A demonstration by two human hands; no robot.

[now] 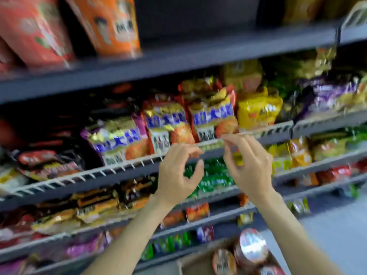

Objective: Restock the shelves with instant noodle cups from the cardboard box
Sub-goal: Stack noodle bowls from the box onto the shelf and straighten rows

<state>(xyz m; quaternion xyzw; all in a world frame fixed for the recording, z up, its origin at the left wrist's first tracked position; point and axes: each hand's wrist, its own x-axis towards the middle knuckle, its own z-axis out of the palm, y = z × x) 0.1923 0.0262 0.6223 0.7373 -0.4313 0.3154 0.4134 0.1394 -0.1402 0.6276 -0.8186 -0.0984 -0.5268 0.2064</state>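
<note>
The view is blurred by motion. My left hand (178,173) and my right hand (249,165) are raised side by side in front of a middle shelf rail (123,169), fingers loosely curled and holding nothing. Below them, at the bottom right, a cardboard box (191,263) holds instant noodle cups with shiny lids (252,247), one of them orange-red (224,262). On the top shelf (198,56) at the left stand a red noodle cup (33,30) and an orange noodle cup (111,24). To their right is a dark gap (198,14).
Shelves of packet noodles fill the view: blue-labelled packets (166,124), yellow packets (258,110), purple packets (333,96) and green packets (214,175). More packets line the lower shelves. Grey floor (337,231) shows at the right.
</note>
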